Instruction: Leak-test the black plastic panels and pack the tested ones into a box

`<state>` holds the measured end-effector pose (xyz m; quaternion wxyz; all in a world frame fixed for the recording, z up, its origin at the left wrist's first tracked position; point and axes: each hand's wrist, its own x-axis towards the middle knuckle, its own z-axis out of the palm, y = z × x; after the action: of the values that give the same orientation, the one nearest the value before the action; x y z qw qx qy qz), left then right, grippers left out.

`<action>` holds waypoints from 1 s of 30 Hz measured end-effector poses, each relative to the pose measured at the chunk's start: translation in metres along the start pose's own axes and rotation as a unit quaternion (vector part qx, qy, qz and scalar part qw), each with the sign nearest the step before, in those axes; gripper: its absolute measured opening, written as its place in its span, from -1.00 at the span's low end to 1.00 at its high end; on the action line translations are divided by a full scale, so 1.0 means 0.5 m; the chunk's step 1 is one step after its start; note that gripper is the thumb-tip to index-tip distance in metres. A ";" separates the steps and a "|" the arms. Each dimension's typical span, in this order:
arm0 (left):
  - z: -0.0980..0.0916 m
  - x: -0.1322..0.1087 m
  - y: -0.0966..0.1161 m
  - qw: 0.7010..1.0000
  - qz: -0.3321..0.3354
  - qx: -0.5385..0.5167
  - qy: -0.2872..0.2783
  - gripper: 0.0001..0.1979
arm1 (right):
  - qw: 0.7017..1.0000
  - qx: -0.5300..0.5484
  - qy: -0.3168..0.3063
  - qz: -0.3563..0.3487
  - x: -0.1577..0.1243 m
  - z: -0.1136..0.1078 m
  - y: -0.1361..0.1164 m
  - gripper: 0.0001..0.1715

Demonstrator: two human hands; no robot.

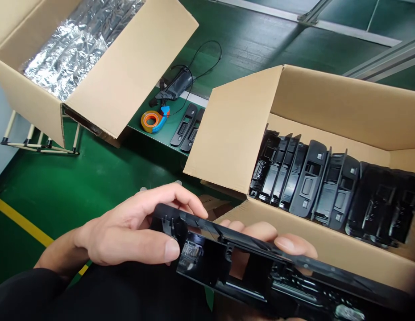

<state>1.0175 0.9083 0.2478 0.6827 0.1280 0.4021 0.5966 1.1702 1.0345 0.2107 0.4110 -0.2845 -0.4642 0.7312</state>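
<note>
A long black plastic panel [254,290], hollow side up with ribs, a square opening and two clear label-like patches, lies across the bottom of the head view. My left hand [134,227] grips its left end, thumb on the inner side and fingers around the far edge. My right hand [271,234] supports it from beneath; its fingertips show over the far long edge, and the rest is hidden by the panel. Just beyond, a cardboard box [227,142] holds several similar black panels [309,178] standing on edge in a row.
Another open box [134,67] at upper left contains crinkled silver film [83,40]. Between the boxes, a green tabletop [167,133] carries an orange and blue tape dispenser [154,119], a dark pouch with a cord [179,84] and two black panels [184,125]. A pipe stand [43,145] stands left.
</note>
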 end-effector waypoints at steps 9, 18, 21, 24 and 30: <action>0.011 0.004 -0.016 0.996 -0.029 -0.081 0.027 -0.50 | 0.999 0.010 0.021 0.046 -0.003 -0.013 0.001 -0.44; 0.004 0.004 -0.029 0.997 0.037 0.002 0.061 -0.59 | 0.998 0.001 0.036 0.051 -0.002 -0.032 0.001 -0.52; 0.001 0.002 -0.029 0.982 0.104 0.140 0.073 -0.56 | 0.996 0.010 0.051 0.077 0.004 -0.039 -0.005 -0.35; -0.002 0.005 -0.029 0.913 0.251 0.319 0.044 -0.61 | 0.989 0.035 0.043 0.134 0.010 -0.047 -0.007 -0.20; -0.014 0.011 -0.032 0.678 0.447 0.583 0.018 -0.85 | 0.988 0.045 0.059 0.139 0.012 -0.060 -0.005 -0.42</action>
<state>1.0240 0.9074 0.2307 0.1139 0.6536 0.5757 0.4779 1.1922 1.0535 0.2006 0.3447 -0.3700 -0.3618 0.7832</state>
